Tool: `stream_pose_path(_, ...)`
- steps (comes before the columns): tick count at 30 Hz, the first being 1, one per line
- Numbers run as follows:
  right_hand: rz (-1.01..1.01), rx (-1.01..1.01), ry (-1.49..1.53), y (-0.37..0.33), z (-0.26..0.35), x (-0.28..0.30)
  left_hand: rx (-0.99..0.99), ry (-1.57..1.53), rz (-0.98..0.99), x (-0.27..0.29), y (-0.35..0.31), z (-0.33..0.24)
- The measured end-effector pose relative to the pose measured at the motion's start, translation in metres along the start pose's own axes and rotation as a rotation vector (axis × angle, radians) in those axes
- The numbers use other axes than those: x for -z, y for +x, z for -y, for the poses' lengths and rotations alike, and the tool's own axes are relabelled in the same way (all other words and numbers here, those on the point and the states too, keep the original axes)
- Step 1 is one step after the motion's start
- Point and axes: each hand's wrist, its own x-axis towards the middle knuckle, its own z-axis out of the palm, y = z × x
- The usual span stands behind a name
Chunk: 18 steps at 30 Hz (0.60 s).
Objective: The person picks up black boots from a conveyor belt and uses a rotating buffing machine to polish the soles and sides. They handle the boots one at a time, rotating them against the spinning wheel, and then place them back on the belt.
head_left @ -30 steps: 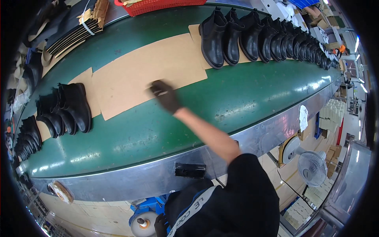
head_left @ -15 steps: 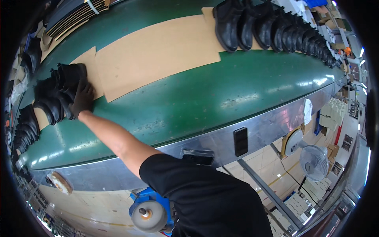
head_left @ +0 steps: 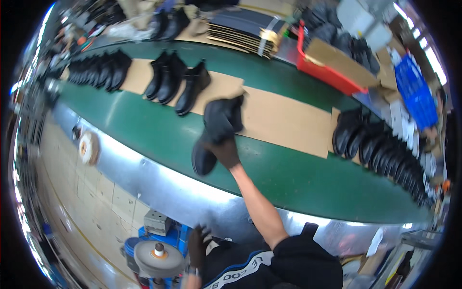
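Observation:
My right hand (head_left: 223, 150), in a dark glove, grips a black ankle boot (head_left: 204, 159) over the green belt, in front of the brown cardboard strip. The boot is tilted, its toe toward me, and blurred; whether a second boot is held with it I cannot tell. Down by the grey grinding wheel (head_left: 159, 257), my left hand (head_left: 197, 245), also dark-gloved, has its fingers apart and holds nothing. Three black boots (head_left: 169, 79) stand on the cardboard (head_left: 284, 113) left of the held boot.
More black boots line the belt at far left (head_left: 103, 70) and right (head_left: 385, 149). Behind stand stacked dark sheets (head_left: 245, 29) and a red crate (head_left: 332, 77). A steel ledge (head_left: 159, 180) runs along the near side, with a round buffing wheel (head_left: 89, 148) at its left.
The view has swung left. My right hand has lifted a boot from the left group and brought it nearer over the belt. My left hand has come into view.

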Motion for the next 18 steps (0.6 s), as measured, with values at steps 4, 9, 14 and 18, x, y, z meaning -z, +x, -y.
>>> stream_pose_path(4,0.121,-0.150,-0.122,-0.149,0.108,-0.040,-0.108,-1.082,0.316,0.001,0.026,-0.076)
stream_pose_path(9,0.516,0.275,-0.999,-0.250,0.198,-0.024,-0.275,-0.900,0.584,0.033,-0.021,-0.070)
stream_pose_path(14,0.588,0.125,-0.895,-0.246,0.288,-0.022,0.104,-0.948,0.788,0.090,-0.087,-0.037)
stream_pose_path(18,1.689,0.046,-0.983,-0.243,0.298,-0.099,-0.513,-0.167,0.522,0.132,-0.118,0.045)
